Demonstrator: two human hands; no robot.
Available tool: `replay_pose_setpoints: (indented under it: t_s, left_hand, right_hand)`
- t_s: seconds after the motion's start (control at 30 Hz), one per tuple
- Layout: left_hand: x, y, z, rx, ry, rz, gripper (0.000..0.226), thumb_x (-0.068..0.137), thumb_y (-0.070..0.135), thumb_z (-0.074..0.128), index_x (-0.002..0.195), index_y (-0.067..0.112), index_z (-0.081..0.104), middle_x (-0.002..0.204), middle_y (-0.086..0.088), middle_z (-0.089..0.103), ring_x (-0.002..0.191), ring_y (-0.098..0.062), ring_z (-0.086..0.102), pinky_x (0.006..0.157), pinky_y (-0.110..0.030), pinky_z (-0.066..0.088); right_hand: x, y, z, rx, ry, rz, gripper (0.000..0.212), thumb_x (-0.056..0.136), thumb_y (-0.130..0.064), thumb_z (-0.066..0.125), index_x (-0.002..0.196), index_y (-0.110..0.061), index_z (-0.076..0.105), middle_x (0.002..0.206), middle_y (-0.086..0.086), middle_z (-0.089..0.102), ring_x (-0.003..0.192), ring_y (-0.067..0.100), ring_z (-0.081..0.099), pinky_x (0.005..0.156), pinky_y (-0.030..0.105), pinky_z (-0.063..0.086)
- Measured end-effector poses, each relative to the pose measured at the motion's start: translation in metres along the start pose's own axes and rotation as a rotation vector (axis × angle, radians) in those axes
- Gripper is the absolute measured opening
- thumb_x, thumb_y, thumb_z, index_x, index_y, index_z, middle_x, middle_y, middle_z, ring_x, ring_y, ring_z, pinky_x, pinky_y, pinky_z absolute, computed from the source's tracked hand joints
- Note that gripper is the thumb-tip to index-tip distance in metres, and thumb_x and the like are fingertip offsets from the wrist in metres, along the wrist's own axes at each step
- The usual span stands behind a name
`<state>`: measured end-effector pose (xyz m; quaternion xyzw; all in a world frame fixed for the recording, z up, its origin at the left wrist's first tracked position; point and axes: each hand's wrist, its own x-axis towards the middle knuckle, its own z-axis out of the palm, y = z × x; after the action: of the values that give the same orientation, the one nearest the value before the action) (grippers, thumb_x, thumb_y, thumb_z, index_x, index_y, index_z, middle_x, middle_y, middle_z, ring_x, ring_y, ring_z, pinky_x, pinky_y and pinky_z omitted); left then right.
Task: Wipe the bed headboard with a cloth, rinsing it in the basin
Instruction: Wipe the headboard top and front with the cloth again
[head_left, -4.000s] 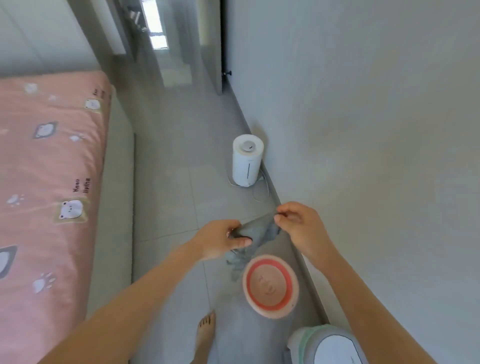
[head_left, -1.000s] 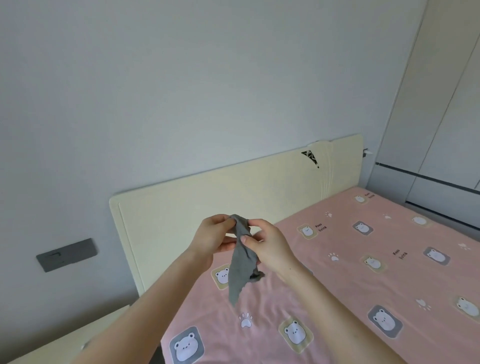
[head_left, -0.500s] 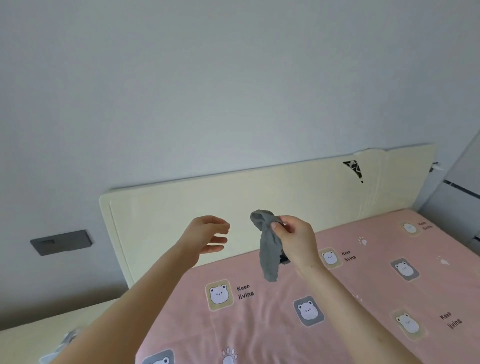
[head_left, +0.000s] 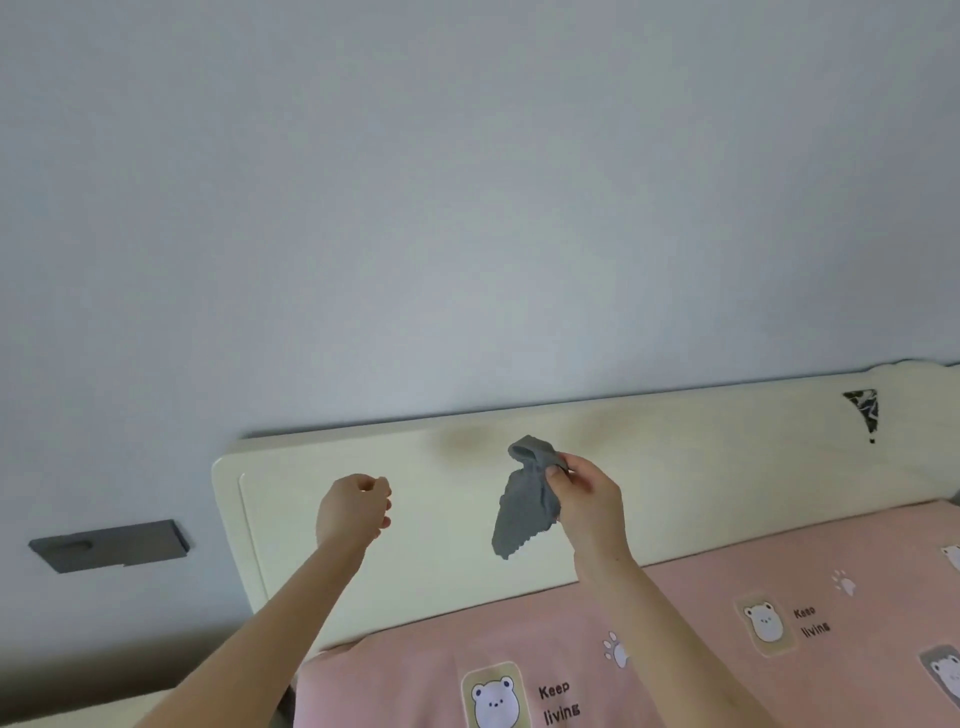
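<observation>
The cream headboard (head_left: 701, 467) runs across the middle of the head view, against a pale wall. A brownish smudge (head_left: 462, 441) marks its upper part. My right hand (head_left: 584, 501) pinches a grey cloth (head_left: 524, 512) at its top, and the cloth hangs down in front of the headboard, just right of the smudge. My left hand (head_left: 353, 512) is raised to the left of the cloth, fingers loosely curled, holding nothing. The basin is out of view.
The bed with a pink bear-print sheet (head_left: 675, 649) fills the lower right. A dark grey wall panel (head_left: 109, 545) sits left of the headboard. A black triangular mark (head_left: 865, 410) shows near the headboard's right end. A cream ledge (head_left: 78, 709) is at bottom left.
I turned from the basin on the floor to the headboard. My left hand let go of the cloth and my right hand lifted it closer to the headboard.
</observation>
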<state>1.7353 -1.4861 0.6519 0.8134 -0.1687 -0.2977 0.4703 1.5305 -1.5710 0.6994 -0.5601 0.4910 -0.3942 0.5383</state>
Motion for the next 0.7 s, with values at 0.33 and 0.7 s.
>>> replay_pose_setpoints:
  t_s: [0.33,0.7]
  left_hand:
    - [0.093,-0.033,-0.054,0.101,0.646,0.025,0.028,0.093,0.026,0.043,0.074,0.008,0.051,0.065,-0.004,0.050,0.059,-0.026,0.046,0.056,-0.028,0.034]
    - [0.079,-0.078,-0.063,-0.093,0.740,-0.119,0.022,0.092,0.021,0.044,0.078,0.005,0.051,0.063,-0.002,0.047,0.058,-0.019,0.041,0.053,-0.028,0.034]
  right_hand:
    - [0.068,0.043,0.076,-0.075,-0.078,-0.093,0.033,0.092,-0.005,0.050,0.088,-0.034,0.066,0.085,-0.018,0.070,0.082,0.003,0.063,0.077,0.028,0.049]
    - [0.156,0.105,0.123,-1.176,-0.470,-1.394,0.035,0.092,-0.017,0.053,0.127,-0.021,0.054,0.134,0.017,0.052,0.126,0.036,0.046,0.106,0.048,0.033]
